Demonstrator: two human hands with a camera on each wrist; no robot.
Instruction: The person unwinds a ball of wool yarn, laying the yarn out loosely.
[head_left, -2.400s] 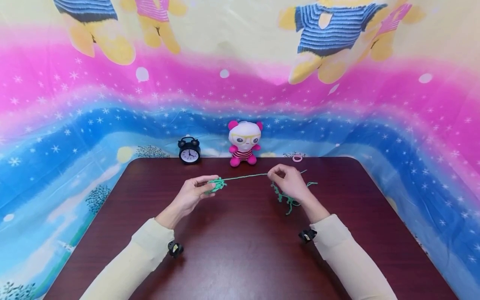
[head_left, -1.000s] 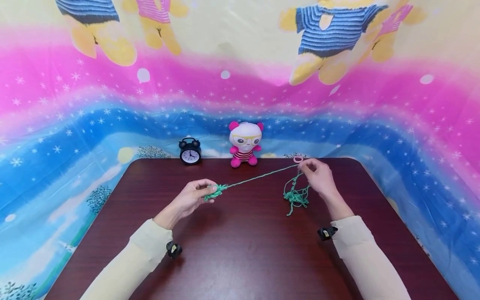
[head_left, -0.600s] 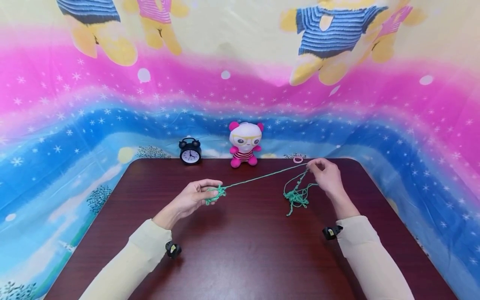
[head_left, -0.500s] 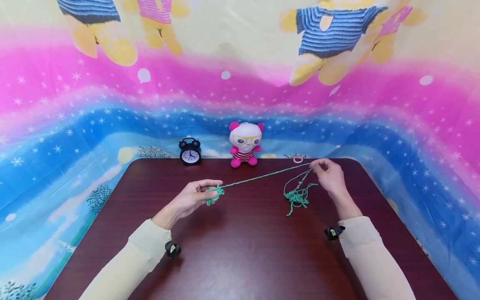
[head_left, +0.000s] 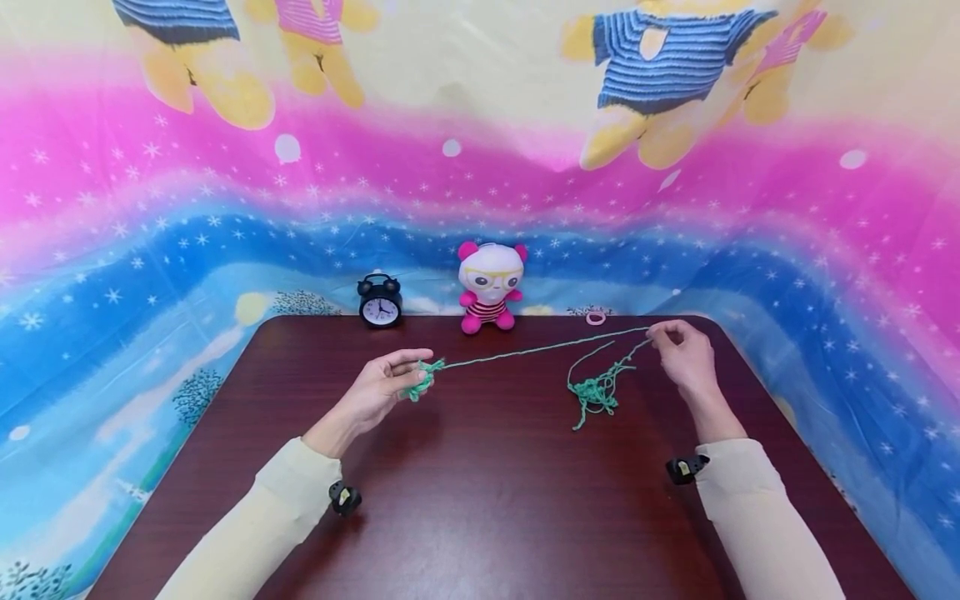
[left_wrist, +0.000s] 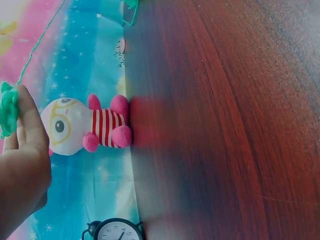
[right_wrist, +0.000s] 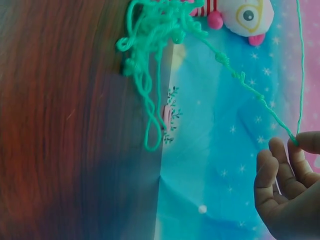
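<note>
In the head view my left hand [head_left: 378, 390] holds a small bunch of green yarn [head_left: 424, 379] between thumb and fingers. From that bunch a single strand [head_left: 540, 348] runs taut up to the right. Its other end reaches my right hand [head_left: 686, 358], where thumb and forefinger pinch it. A second, knotted length slopes down from the same pinch to a loose green tangle [head_left: 596, 392] on the table's right side. The right wrist view shows small knots [right_wrist: 222, 59] along that length, and the right hand's other fingers loosely bent.
Along the back edge of the dark red table [head_left: 480, 500] stand a black alarm clock [head_left: 380, 304] and a pink and white panda plush [head_left: 490, 287]. A pink ring-shaped band [head_left: 596, 317] lies at the back right. Behind hangs a printed cloth [head_left: 480, 192].
My right hand has moved rightward, drawing the yarn strand longer between the hands. The knotted length to the tangle has lifted and stretched. My left hand has stayed near its place.
</note>
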